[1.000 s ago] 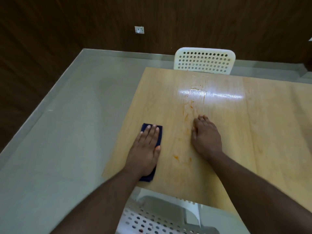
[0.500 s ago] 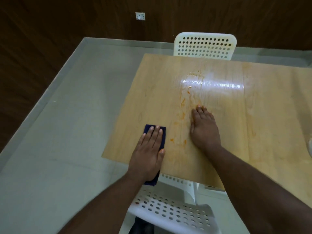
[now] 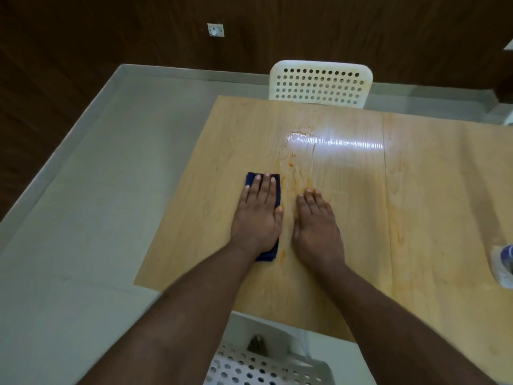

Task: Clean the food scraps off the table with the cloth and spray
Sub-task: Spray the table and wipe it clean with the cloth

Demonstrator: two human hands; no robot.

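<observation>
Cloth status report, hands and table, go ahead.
Left hand flat on blue cloth. Right hand flat on table. Orange smears ahead. Nothing blocking.

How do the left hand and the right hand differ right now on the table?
The left hand presses flat on the dark blue cloth, while the right hand rests straight on the bare wooden table. The left hand reaches farther up the table; the right hand sits nearer the person. Orange smears lie between them, just past the right hand's fingertips. Both lie palm down with straight fingers.

Glossy wood-grain table (image 3: 416, 218), cloth (image 3: 251, 179)
</observation>
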